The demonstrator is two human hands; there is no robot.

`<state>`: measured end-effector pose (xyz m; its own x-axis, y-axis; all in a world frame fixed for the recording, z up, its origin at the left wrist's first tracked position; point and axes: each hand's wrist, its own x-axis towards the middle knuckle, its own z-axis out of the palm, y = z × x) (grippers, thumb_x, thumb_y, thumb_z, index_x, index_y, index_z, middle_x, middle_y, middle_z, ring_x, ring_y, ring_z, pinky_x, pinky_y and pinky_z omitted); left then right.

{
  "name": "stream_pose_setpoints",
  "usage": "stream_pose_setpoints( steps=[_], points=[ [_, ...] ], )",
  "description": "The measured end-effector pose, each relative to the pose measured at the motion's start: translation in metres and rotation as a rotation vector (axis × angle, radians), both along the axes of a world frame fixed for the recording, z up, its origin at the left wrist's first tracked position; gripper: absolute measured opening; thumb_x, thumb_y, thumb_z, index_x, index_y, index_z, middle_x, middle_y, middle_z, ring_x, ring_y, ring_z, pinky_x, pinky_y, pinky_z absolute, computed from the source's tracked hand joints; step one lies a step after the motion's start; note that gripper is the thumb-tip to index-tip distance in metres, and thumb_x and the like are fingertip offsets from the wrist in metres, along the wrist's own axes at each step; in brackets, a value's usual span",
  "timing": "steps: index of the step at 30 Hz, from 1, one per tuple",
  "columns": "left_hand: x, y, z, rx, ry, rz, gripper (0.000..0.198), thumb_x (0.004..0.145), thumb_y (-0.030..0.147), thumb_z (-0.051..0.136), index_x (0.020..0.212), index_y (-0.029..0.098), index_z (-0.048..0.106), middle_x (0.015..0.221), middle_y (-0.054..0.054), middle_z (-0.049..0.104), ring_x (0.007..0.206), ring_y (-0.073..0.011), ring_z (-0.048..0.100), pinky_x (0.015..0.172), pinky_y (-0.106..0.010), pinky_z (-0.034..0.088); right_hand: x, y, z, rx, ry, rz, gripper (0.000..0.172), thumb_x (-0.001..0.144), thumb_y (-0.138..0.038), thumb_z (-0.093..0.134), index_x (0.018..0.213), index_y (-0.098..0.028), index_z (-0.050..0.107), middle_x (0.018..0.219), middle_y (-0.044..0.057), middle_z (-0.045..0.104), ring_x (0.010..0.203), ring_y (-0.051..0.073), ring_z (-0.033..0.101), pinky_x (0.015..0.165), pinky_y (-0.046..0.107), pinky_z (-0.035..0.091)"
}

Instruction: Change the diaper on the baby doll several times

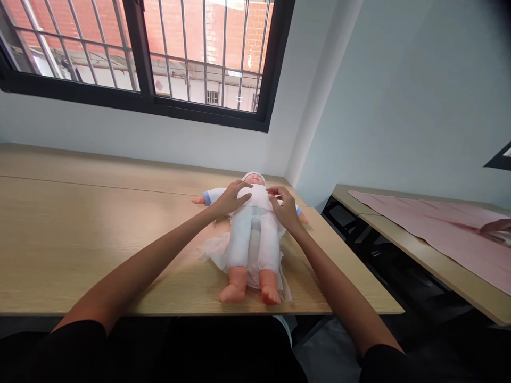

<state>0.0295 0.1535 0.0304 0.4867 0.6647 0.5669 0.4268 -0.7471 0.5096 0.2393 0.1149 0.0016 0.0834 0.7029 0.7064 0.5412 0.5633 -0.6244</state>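
Observation:
A baby doll (253,234) in white clothes and a white cap lies on its back on a light wooden table (80,239), feet towards me. Under its hips and legs is a thin white cloth (213,252). My left hand (230,198) rests on the doll's chest, fingers stretched out flat. My right hand (284,206) is at the doll's other side, fingertips pinching the white garment near the shoulder.
A barred window (159,53) fills the wall behind the table. To the right, across a gap, a second table (419,250) carries a pink cloth (451,229); another person's hand (497,227) rests on it at the right edge.

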Motion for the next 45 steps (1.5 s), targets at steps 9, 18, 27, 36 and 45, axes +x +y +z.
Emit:
stream_pose_setpoints(
  steps=[9,18,27,36,45],
  points=[
    [0.009,0.001,-0.025,-0.146,0.429,-0.111,0.068,0.101,0.058,0.021,0.160,0.025,0.010,0.167,-0.001,0.003,0.153,-0.0274,-0.003,0.124,-0.047,0.009,-0.003,0.008,-0.013,-0.383,-0.338,0.277,0.071,0.096,-0.055,0.039,0.156,-0.018,0.029,0.163,0.004,0.018,0.154,0.022,0.011,0.128,0.043,0.008],
    [-0.002,-0.006,-0.007,-0.247,0.570,-0.188,0.072,0.100,0.052,0.030,0.160,0.024,0.001,0.166,-0.001,-0.007,0.153,-0.0269,-0.010,0.124,-0.048,0.007,-0.006,0.004,-0.010,-0.359,-0.168,0.275,0.055,0.093,-0.039,0.044,0.144,-0.018,0.051,0.155,0.004,0.038,0.151,0.020,0.023,0.126,0.041,0.016],
    [-0.012,-0.008,0.015,-0.114,0.512,-0.216,0.048,0.093,0.043,0.046,0.136,0.024,0.055,0.145,-0.007,0.052,0.129,-0.0228,0.048,0.106,-0.034,0.038,-0.003,0.002,-0.002,-0.199,-0.098,0.121,0.028,0.080,-0.025,0.050,0.085,-0.021,0.076,0.100,0.005,0.068,0.097,0.019,0.059,0.078,0.029,0.047],
    [-0.009,-0.021,0.030,-0.145,0.490,-0.150,0.019,0.082,0.028,0.052,0.086,0.020,0.068,0.096,-0.004,0.066,0.083,-0.0165,0.058,0.070,-0.027,0.042,-0.002,-0.006,0.005,-0.282,-0.176,0.143,0.027,0.074,-0.022,0.047,0.062,-0.017,0.071,0.071,0.001,0.061,0.061,0.009,0.044,0.059,0.024,0.032],
    [-0.011,-0.011,0.024,-0.158,0.258,-0.089,0.020,0.085,0.034,0.052,0.080,0.019,0.065,0.082,-0.003,0.064,0.074,-0.0160,0.057,0.065,-0.028,0.041,0.008,0.004,0.005,-0.283,0.151,0.230,0.024,0.076,-0.029,0.051,0.080,-0.016,0.071,0.074,0.002,0.061,0.067,0.012,0.051,0.061,0.024,0.039]
  ],
)
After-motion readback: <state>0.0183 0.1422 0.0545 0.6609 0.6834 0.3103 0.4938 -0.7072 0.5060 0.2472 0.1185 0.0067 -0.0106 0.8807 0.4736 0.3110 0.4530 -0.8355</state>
